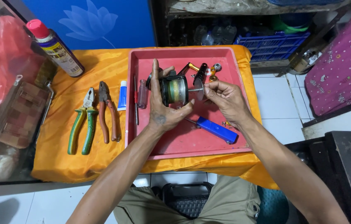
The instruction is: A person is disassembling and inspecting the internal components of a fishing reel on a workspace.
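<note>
Left hand (162, 108) wraps around a black fishing reel (174, 90) wound with greenish line, fingers clamped on its body above the pink tray (142, 62). Right hand (225, 99) meets the reel's right side, fingertips pinched together on its shaft end. Just below the grip lies a blue-handled screwdriver (216, 129); small metal parts (213, 70) sit beyond it. Left of the grip, outside the tray, lie green-handled pliers (82, 124) and orange-handled pliers (107, 114) on orange cloth (59, 166).
</note>
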